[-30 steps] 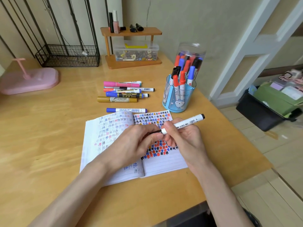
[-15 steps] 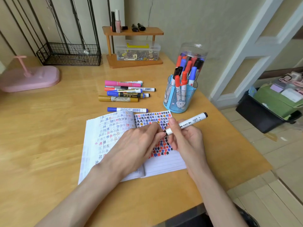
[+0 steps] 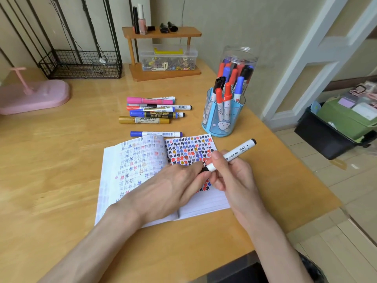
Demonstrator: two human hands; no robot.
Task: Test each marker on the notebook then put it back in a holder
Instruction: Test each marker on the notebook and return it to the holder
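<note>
An open notebook (image 3: 130, 164) lies on the wooden desk, its pages full of coloured test marks. My right hand (image 3: 234, 180) holds a white marker with a black end (image 3: 234, 153) tilted over the right page. My left hand (image 3: 169, 190) lies over the notebook's middle, and its fingertips pinch the marker's black cap end near the page. A blue holder (image 3: 223, 117) with several red, blue and black markers stands just behind the notebook. A clear jar (image 3: 238, 62) of more markers stands behind it.
Several loose markers (image 3: 152, 111) lie in a row behind the notebook, and one blue marker (image 3: 156, 133) lies at its top edge. A pink stand (image 3: 32, 97), a wire basket (image 3: 81, 64) and a small wooden shelf (image 3: 163, 52) are at the back. The desk edge drops off at right.
Both hands have shifted slightly up the right page with the marker. My left fingertips have stayed on its black cap end throughout.
</note>
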